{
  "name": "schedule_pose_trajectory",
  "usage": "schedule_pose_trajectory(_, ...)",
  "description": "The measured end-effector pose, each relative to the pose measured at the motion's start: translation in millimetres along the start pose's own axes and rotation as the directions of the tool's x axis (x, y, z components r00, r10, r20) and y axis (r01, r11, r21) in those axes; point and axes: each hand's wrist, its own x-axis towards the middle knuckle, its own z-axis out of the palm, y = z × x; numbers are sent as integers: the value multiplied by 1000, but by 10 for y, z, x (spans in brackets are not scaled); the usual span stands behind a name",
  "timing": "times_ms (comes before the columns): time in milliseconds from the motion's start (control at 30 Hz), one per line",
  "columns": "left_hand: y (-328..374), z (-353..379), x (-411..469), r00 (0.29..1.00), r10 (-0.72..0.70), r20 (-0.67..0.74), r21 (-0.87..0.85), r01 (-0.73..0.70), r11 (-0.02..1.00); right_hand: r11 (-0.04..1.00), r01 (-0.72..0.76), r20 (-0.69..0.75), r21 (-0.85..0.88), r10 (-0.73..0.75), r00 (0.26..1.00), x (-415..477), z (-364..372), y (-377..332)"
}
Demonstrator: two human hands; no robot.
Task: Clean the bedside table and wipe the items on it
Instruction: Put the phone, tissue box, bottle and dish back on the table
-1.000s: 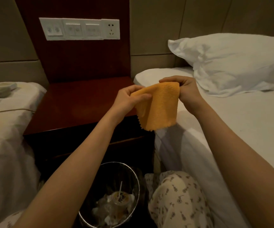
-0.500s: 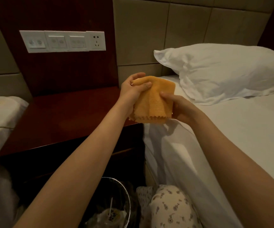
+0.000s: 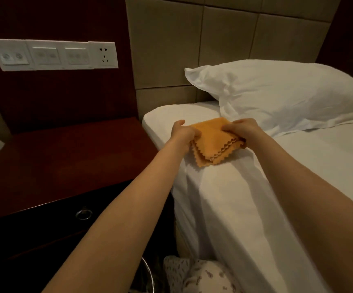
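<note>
My left hand (image 3: pixel 183 134) and right hand (image 3: pixel 242 127) each pinch a side of the folded orange cloth (image 3: pixel 215 142), which rests on the bed (image 3: pixel 224 197) corner. The bare surface (image 3: pixel 65 161) lies to my left, nearer my left hand.

The bed (image 3: pixel 245 208) carries a folded orange cloth (image 3: pixel 213 142) and, beyond the right hand (image 3: pixel 242 129), a pillow (image 3: pixel 287 96); the desk (image 3: pixel 65 157), left of the left hand (image 3: pixel 182 134), seems bare.

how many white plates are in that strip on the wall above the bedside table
4, side by side in the wall strip: far-left plate, second plate, third plate, and the socket plate at the right end. None looks hidden.
</note>
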Motion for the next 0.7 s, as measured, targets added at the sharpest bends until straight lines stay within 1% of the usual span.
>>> schedule_pose_trajectory(67, -53, 16, 14, 1000, -6, 21, 159, 3, 987, 967, 75, -83, -243, -98, 992, 33, 45, 91)
schedule_pose_trajectory(133, -105, -5, 7, 1000, 27, 5, 278, -27, 960, 901, 133, -126, -413, -201, 972, 18, 88, 149)
schedule_pose_trajectory(200, -129, -67, -18, 998, 64, -11, 333, -57, 941, 826, 172, -178, -538, -310, 934, -17, 140, 139)
schedule_pose_trajectory(267, -125, -173, -74, 997, 79, -15, 353, -69, 933, 782, 203, -211, -590, -392, 896, -59, 213, 74)
schedule_pose_trajectory(333, -95, -332, -155, 995, 94, -31, 368, -76, 927, 785, 272, -179, -557, -433, 883, -126, 328, -11)
schedule_pose_trajectory(400, -58, -534, -250, 991, 108, -75, 386, -71, 920, 808, 347, -114, -476, -448, 887, -219, 482, -93)
schedule_pose_trajectory(533, -14, -1036, -494, 979, 117, -165, 434, -34, 900, 840, 451, 69, -301, -453, 889, -510, 882, -281)
schedule_pose_trajectory(633, 9, -1467, -707, 967, 88, -238, 448, 28, 894, 868, 460, 220, -184, -420, 881, -787, 1230, -446)
schedule_pose_trajectory(700, 22, -1760, -880, 958, 93, -272, 460, 45, 887, 882, 452, 308, -132, -397, 865, -955, 1471, -552)
